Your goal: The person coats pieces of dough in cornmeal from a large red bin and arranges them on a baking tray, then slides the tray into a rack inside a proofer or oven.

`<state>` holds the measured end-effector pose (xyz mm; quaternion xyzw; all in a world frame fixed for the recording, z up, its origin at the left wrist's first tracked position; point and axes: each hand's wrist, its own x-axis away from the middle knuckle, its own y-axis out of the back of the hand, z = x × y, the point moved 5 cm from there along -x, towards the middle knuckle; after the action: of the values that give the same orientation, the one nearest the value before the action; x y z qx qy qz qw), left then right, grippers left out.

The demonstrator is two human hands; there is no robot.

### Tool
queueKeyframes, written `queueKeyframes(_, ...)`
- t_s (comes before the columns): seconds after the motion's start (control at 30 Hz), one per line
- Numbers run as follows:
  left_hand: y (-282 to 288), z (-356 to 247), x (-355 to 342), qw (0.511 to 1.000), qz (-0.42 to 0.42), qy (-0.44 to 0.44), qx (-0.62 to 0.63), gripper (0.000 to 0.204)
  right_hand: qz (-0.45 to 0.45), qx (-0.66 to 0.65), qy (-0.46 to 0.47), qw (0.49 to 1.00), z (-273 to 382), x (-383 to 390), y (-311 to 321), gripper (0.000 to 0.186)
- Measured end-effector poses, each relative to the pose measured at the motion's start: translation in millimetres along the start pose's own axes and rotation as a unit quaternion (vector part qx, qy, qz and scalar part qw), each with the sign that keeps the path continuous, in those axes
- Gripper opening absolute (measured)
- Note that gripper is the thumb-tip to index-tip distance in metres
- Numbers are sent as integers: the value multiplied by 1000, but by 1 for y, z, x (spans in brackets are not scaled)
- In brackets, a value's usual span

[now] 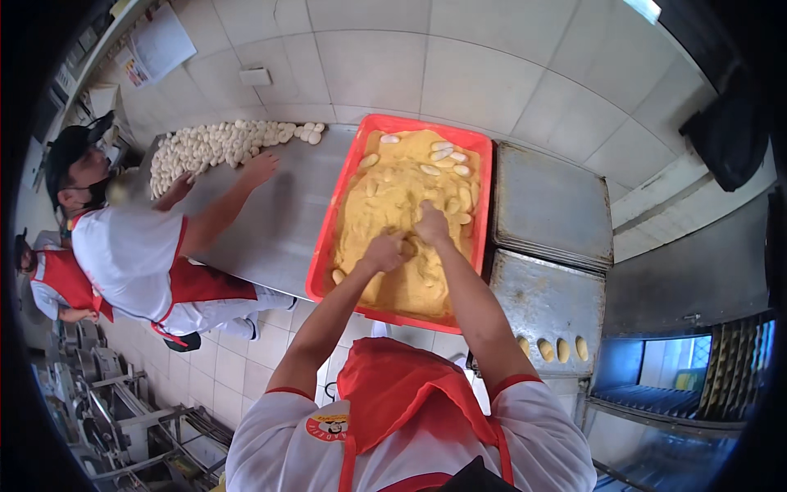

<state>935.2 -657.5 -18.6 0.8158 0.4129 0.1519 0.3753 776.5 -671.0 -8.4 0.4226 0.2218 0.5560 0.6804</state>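
Note:
Both my hands work inside a red tub [486, 205] filled with yellow crumbs [385, 193]. My left hand [388, 251] is curled low over the middle of the crumbs; a crumb-coated lump appears to be at its fingers, too covered to name. Just to its right and a little farther off, my right hand [432, 225] reaches down with bent fingers, their tips partly hidden in the crumbs. Oval dough pieces lie around the tub's far right, some pale like this dough piece [430, 170], others coated. One coated piece [338, 276] rests at the near left wall.
On the steel table [283, 197] left of the tub, a co-worker [135, 238] handles a large heap of dough balls [221, 148]. To the right are stacked baking trays [549, 201] and a tray [545, 295] bearing several coated pieces [563, 351]. A rack [730, 369] stands farther right.

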Motion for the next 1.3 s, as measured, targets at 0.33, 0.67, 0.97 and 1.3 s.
queueKeyframes(0.33, 32, 56, 20, 722, 51, 202, 660, 38, 80, -32, 32, 996, 2, 47, 7, 41)
queueKeyframes(0.67, 49, 58, -12, 653, 56, 164, 738, 29, -50, 104, -194, 974, -13, 46, -4, 51)
queueKeyframes(0.97, 8, -3, -15, 771, 88, 192, 601, 24, 18, -463, -69, 883, -78, 52, 30, 34)
queueKeyframes(1.3, -111, -174, -8, 782, 225, 123, 568, 25, 3, -619, -92, 780, -175, 170, 118, 46)
